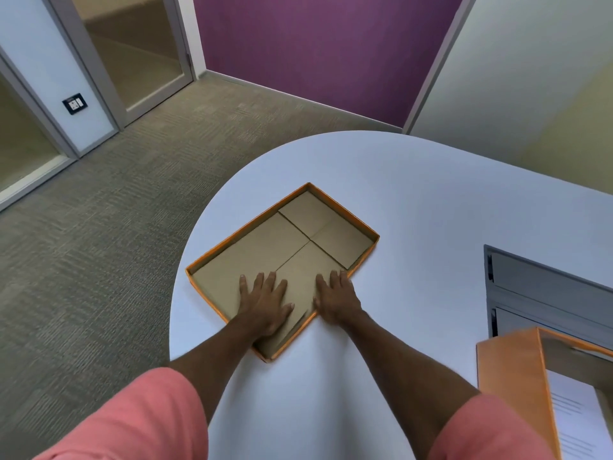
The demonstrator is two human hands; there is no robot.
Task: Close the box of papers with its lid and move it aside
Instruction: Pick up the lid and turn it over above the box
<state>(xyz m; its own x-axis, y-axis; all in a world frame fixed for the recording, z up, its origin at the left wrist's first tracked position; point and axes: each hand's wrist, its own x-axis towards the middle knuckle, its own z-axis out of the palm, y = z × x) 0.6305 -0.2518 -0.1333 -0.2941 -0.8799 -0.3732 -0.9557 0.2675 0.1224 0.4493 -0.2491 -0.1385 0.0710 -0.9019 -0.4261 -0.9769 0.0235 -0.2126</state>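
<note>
The lid (331, 224) lies upside down on the white table (431, 200), a shallow orange tray with a brown cardboard inside. My left hand (265, 303) rests flat inside it near its front corner, fingers spread. My right hand (336, 298) lies flat over the lid's right rim, partly inside and partly on the table. Neither hand grips anything. The orange box (510, 383) stands at the lower right, cut off by the frame edge, with printed white papers (574, 419) inside.
A grey tray-like unit (547, 290) sits on the table just behind the box. The table's rounded edge runs close to the lid's left corner, with carpet floor (116, 227) below. A purple wall and glass doors stand at the back.
</note>
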